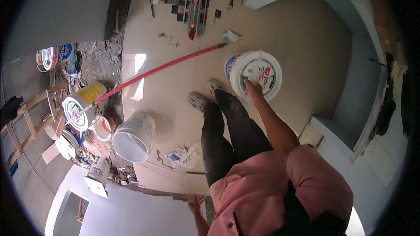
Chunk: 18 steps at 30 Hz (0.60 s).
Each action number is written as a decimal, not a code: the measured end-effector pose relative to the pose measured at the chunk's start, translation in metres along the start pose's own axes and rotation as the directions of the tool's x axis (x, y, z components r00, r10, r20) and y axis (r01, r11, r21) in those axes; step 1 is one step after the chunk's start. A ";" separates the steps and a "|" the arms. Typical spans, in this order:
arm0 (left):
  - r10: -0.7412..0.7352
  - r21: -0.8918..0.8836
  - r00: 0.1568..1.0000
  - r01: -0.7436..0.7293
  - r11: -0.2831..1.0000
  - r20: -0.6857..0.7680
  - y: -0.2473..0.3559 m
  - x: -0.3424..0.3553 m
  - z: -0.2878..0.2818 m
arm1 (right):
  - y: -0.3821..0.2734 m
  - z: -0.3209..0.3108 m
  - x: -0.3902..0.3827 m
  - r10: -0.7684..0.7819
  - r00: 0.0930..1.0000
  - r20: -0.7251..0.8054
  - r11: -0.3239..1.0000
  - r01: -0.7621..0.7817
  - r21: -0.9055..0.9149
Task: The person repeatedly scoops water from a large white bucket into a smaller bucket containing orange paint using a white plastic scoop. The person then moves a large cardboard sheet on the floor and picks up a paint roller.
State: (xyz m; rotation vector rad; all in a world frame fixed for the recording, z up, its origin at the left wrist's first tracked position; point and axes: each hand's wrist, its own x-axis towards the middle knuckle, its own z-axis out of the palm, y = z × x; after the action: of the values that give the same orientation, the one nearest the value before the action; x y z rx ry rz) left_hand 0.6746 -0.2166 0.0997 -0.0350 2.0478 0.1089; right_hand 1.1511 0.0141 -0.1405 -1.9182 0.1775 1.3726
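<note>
My right arm reaches forward to a large white lidded bucket [270, 88] in front of my right side. Over its lid, which has a green ring and pink-red marks, my right hand [253, 89] is closed on the bucket. The exact place of the grip is hidden. Part of a blue label shows on the bucket's left side. My left hand [195, 202] is low near the bottom edge, fingers apart, holding nothing. Away from both hands, a long red pole [170, 63] slants across the floor and over a yellow-and-white bucket [92, 98] on the left.
An uncovered white bucket [151, 129] stands left of my feet. Several paint buckets and a wooden ladder [28, 124] lie beyond it. A tile cutter [195, 11] is ahead, near a crumpled white bag [231, 36]. Plastic scraps [186, 155] and rubble [98, 63] are on the floor.
</note>
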 end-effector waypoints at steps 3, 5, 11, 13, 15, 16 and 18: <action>0.070 0.101 0.998 -0.070 0.992 0.007 0.046 0.004 0.015 | -0.021 -0.025 -0.025 -0.041 0.971 -0.235 0.987 0.075 0.141; 0.065 0.132 0.996 -0.072 0.989 0.054 0.060 0.013 0.011 | -0.027 -0.038 -0.027 -0.112 0.957 -0.266 0.979 0.152 0.133; 0.132 0.259 0.988 -0.148 0.955 0.076 0.131 0.006 0.027 | -0.036 -0.062 -0.015 0.074 0.917 -0.391 0.955 0.048 0.293; 0.101 0.320 0.994 -0.108 0.941 0.036 0.159 -0.004 0.043 | -0.046 -0.064 -0.020 0.199 0.893 -0.405 0.923 -0.031 0.384; 0.100 0.377 0.993 -0.114 0.919 0.058 0.178 -0.005 0.051 | -0.049 -0.074 -0.023 0.232 0.894 -0.384 0.922 -0.077 0.380; 0.116 0.392 0.991 -0.134 0.910 0.071 0.186 -0.011 0.052 | -0.052 -0.076 -0.025 0.251 0.895 -0.369 0.922 -0.104 0.373; 0.128 0.238 0.987 -0.149 0.960 0.101 0.181 -0.003 0.039 | -0.066 -0.084 -0.020 0.262 0.898 -0.353 0.925 -0.129 0.357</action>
State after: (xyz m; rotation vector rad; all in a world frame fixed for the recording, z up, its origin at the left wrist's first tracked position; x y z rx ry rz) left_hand 0.6973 -0.0324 0.0963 0.2641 1.9639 -0.0558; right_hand 1.2403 0.0007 -0.0790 -1.9051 0.7721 0.9829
